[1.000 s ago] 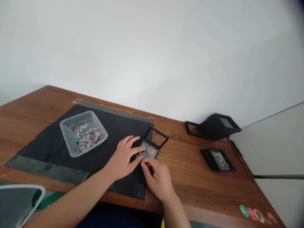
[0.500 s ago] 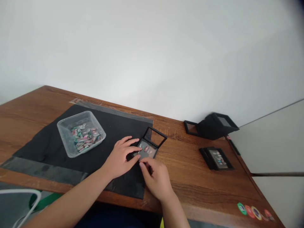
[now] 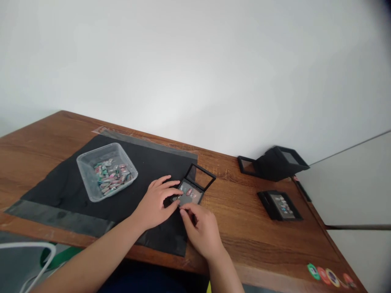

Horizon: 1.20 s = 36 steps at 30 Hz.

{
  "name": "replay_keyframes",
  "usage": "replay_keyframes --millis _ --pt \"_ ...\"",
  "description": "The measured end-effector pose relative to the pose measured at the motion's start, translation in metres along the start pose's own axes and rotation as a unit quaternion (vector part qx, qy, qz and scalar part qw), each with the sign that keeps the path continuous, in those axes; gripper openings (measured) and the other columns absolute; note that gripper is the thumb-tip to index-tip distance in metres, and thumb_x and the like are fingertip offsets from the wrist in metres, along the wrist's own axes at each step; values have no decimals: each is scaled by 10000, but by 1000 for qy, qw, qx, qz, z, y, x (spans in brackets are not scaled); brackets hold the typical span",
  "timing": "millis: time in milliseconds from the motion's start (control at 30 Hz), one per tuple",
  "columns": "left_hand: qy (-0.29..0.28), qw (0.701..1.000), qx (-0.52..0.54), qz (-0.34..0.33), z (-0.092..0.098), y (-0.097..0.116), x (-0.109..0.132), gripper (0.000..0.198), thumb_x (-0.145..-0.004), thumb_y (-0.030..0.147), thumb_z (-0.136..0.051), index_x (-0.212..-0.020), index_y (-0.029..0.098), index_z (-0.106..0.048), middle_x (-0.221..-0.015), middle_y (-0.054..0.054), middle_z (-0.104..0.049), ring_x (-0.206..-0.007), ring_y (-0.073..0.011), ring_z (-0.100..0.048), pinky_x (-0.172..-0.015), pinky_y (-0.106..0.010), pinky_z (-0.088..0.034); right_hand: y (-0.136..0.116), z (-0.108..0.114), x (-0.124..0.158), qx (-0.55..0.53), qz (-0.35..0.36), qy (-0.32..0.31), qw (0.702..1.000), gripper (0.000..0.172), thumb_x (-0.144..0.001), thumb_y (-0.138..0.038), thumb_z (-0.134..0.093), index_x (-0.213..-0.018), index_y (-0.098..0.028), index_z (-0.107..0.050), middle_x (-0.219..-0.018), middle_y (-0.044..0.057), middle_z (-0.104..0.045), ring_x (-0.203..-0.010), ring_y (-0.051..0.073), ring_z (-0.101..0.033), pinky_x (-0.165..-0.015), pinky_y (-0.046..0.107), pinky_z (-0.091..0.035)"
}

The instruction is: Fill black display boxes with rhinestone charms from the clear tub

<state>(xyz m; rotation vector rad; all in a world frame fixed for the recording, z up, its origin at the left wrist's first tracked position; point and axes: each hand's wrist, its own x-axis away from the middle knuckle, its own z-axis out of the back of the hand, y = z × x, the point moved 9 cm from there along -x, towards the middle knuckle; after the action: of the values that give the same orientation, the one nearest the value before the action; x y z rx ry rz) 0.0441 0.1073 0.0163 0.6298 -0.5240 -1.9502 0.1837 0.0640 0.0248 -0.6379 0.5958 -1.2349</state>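
A small black display case [image 3: 188, 196] stands with its framed clear lid [image 3: 200, 177] raised on the far side. Inside, a few glossy pink and clear pieces [image 3: 189, 191] that look like false nails lie on a grey, film-like surface. My left hand [image 3: 157, 203] rests over the case's left side, fingers spread, fingertips touching it. At the near edge, my right hand [image 3: 201, 228] has thumb and index finger pinched together; whatever is between them is hidden. Left of my hands, a clear plastic tub [image 3: 86, 179] holds many similar pink, green and clear pieces.
A black mat [image 3: 146, 162] taped to the wooden table [image 3: 244, 211] lies under the tub and case. At the right are stacked black cases [image 3: 275, 162], another case with pieces [image 3: 281, 205] and round coloured stickers [image 3: 324, 275]. A white wall rises behind.
The whole view has shifted slightly, with the table's things appearing a little further right. Both hands keep nearly the same pose at the case.
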Motion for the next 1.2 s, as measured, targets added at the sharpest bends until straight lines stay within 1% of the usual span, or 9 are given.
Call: replay_keyframes --millis 233,367,567,633,767,867,1100,1200 --pt "13 1000 -8 11 3 0 -1 234 -886 334 -651 -1094 347 -756 -1352 1 -667 -1373 -340 -467 -1118 -595 -371 1 -2 1 6 -2 0 1000 190 -985 -304 -527 -949 -254 -707 -714 -24 -657 -626 132 -575 -610 244 -353" --pt "15 1000 -7 9 2 -1 -1 228 -900 328 -633 -1092 346 -755 -1346 -2 -667 -1369 -331 -467 -1122 -594 -370 1 -1 1 10 0 -2 1000 190 -984 -301 -527 -945 -254 -707 -703 -26 -646 -619 130 -567 -607 243 -352" --pt "28 1000 -4 -3 4 1 0 235 -894 310 -639 -1095 326 -759 -1380 -40 -632 -1359 -339 -462 -1114 -592 -387 0 1 1 11 0 4 1000 189 -978 -296 -531 -934 -251 -709 -693 -27 -654 -610 126 -575 -594 233 -360" --pt "31 1000 1 -4 5 1 0 250 -880 304 -656 -1108 328 -754 -1389 -43 -622 -1358 -343 -458 -1116 -594 -387 -1 2 0 15 2 6 1000 193 -978 -292 -529 -945 -249 -714 -699 -23 -662 -615 129 -581 -598 231 -368" --pt "41 999 7 9 8 -2 0 369 -832 331 -710 -1201 334 -710 -1452 -41 -575 -1390 -362 -418 -1135 -613 -365 -3 1 1 18 3 2 1000 209 -988 -290 -516 -948 -242 -716 -715 -14 -669 -624 132 -585 -607 233 -379" --pt "39 999 0 13 7 -3 0 402 -835 349 -707 -1237 330 -690 -1479 -45 -555 -1404 -371 -405 -1143 -631 -347 -3 1 1 18 3 2 1000 204 -986 -290 -523 -945 -242 -718 -710 -16 -664 -626 131 -585 -609 235 -381" --pt "23 999 -16 15 3 -3 0 366 -878 393 -665 -1239 344 -692 -1475 -49 -550 -1405 -372 -402 -1137 -627 -347 -2 1 1 8 2 1 1000 201 -983 -295 -525 -966 -245 -719 -738 -12 -689 -635 135 -600 -612 234 -383" --pt "23 1000 -17 14 4 -3 0 355 -877 372 -664 -1230 346 -694 -1469 -49 -552 -1404 -367 -402 -1140 -622 -344 -2 1 1 9 2 0 1000 202 -984 -294 -524 -967 -249 -720 -725 -18 -680 -617 131 -584 -600 237 -372"
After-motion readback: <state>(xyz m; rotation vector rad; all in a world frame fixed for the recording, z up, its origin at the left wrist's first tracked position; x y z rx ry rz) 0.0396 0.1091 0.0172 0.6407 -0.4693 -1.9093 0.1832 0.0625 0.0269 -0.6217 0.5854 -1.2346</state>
